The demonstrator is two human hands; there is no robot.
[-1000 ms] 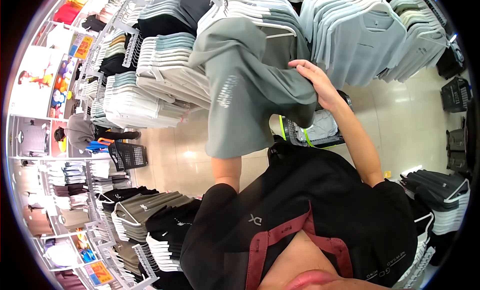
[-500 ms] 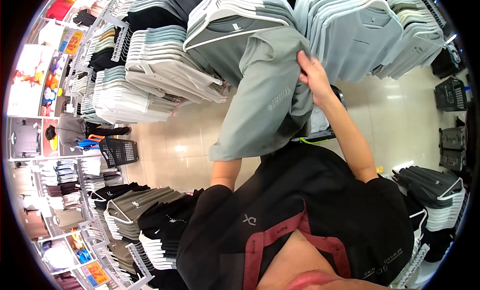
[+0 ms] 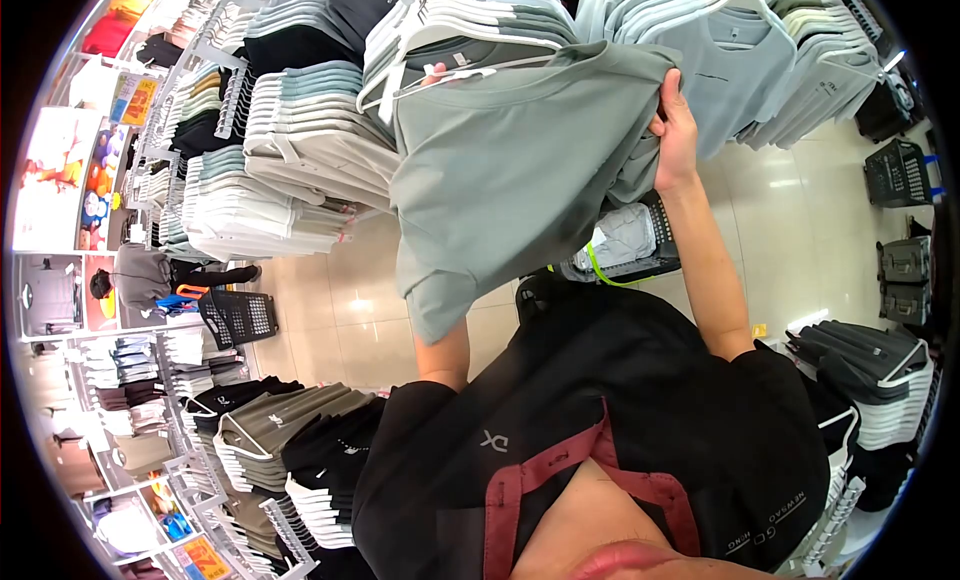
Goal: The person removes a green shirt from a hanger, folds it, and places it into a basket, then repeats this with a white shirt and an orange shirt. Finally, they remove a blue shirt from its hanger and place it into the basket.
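A grey-green T-shirt [image 3: 510, 170] is spread out in front of the rack. My right hand [image 3: 678, 135] pinches its upper right edge, thumb up and fingers bent around the cloth. The shirt covers most of my left hand [image 3: 436, 74]; only fingertips show at its upper left, beside a white hanger [image 3: 470, 72] at the neckline. My left forearm comes out below the shirt's lower left sleeve. Directly behind the shirt hang more grey shirts on white hangers [image 3: 480, 20].
Light blue shirts [image 3: 725, 65] hang at the upper right, pale shirts [image 3: 320, 140] at the left. A black basket with clothes [image 3: 625, 245] stands just below the shirt. Dark clothes [image 3: 330, 445] hang lower left. A person [image 3: 145, 275] bends beside another basket [image 3: 238, 318] at the far left.
The shirt has been raised and spread wider, its printed side no longer showing. My right hand has moved right and slightly up. A hanger and my left fingertips now show at the neckline.
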